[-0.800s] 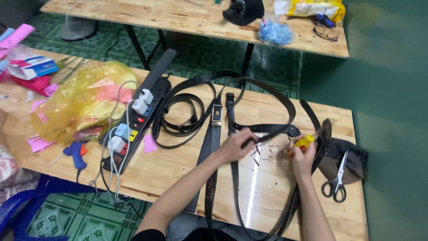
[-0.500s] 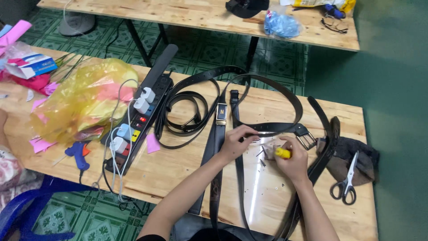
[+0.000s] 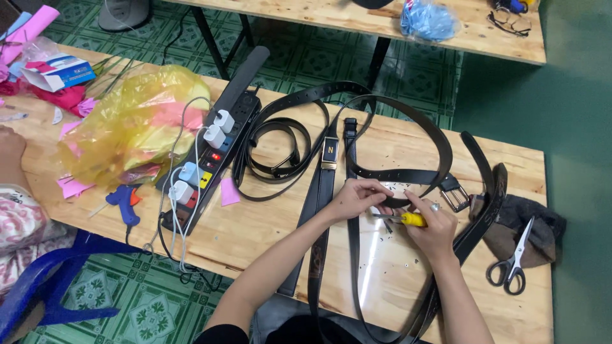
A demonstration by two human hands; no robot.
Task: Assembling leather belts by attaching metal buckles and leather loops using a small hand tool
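Around us: a yellow plastic bag (image 3: 131, 124) at upper left, a power strip (image 3: 213, 153) beside it, scissors (image 3: 512, 261) at lower right. The tool tip's hidden under our fingers. Near frame centre, our left hand (image 3: 354, 199) pinches the black belt (image 3: 408, 175); our right hand (image 3: 432, 228) is clenched on a yellow-handled tool (image 3: 408, 219).

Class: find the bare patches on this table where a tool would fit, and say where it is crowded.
Bare wood lies between the power strip and the left hand, and along the near edge between the belts and scissors. It is crowded around both hands, the right hand, and the yellow bag.
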